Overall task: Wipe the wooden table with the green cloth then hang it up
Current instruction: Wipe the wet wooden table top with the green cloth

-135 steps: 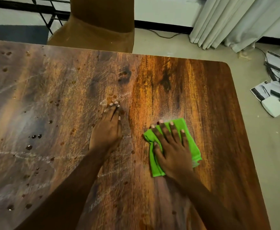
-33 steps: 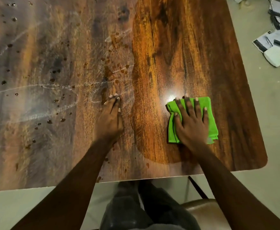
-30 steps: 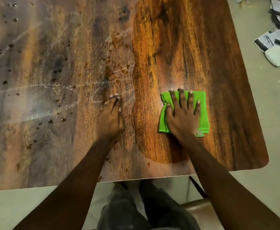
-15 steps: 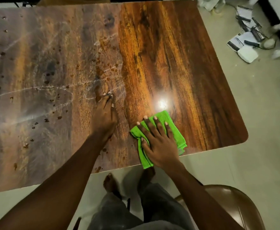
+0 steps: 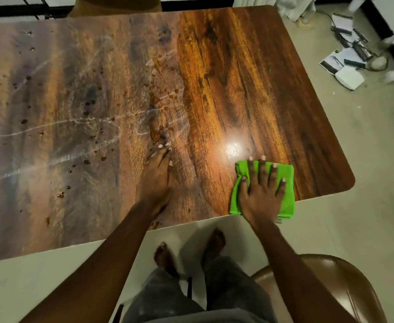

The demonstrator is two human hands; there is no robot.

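Two open grips on the wooden table point(image 5: 238, 78): left grip point(image 5: 155, 180) flat, right grip point(image 5: 260, 194) splayed over green cloth point(image 5: 289, 201).

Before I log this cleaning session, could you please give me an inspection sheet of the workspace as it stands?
Surface: wooden table, right part glossy, left part dull with brown drops and whitish streaks.
Job's things: green cloth, folded, flat at the near edge, slightly over the rim.
Clutter: nothing seen on the table; papers and a white device on the floor.
Hands: right hand pressing flat on the cloth, fingers spread; left hand flat on bare wood.
Cables: thin cable on the floor by the papers.
Surroundings: brown chair behind the person, curtain beyond the far corner.
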